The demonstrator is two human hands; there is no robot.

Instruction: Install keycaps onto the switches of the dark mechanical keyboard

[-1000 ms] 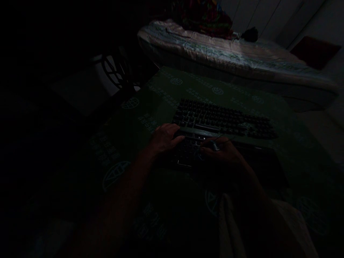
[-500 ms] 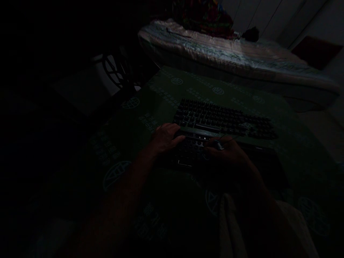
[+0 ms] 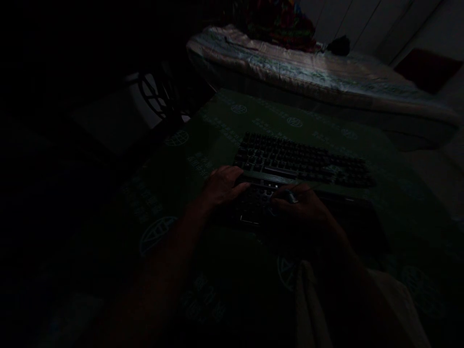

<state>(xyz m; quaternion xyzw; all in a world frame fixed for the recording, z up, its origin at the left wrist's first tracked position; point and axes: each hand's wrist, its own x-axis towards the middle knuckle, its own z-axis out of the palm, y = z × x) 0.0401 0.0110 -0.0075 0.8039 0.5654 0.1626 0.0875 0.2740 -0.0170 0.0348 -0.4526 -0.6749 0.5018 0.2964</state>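
Observation:
The scene is very dark. A black keyboard (image 3: 355, 215) lies on a green printed table cover (image 3: 217, 111), its left part between my hands. My left hand (image 3: 224, 184) is closed on its left end, thumb over the upper edge. My right hand (image 3: 302, 203) is closed around a small tool (image 3: 291, 196) with a shiny grey part and thin wires. It works over the keyboard's left half; the tool's tip is too dark to make out. Behind the keyboard, loose black keycaps (image 3: 279, 150) lie in rows, with the cover's print showing between some.
A bed (image 3: 290, 63) with a patterned sheet stands beyond the table, with colourful cloth (image 3: 279, 24) on it. At the left is a dark spoked wheel (image 3: 154, 94). A light cloth (image 3: 311, 304) hangs near my right forearm.
My right hand has shifted slightly left over the keyboard with the tool in it. My left hand stays where it was. The picture is a little darker.

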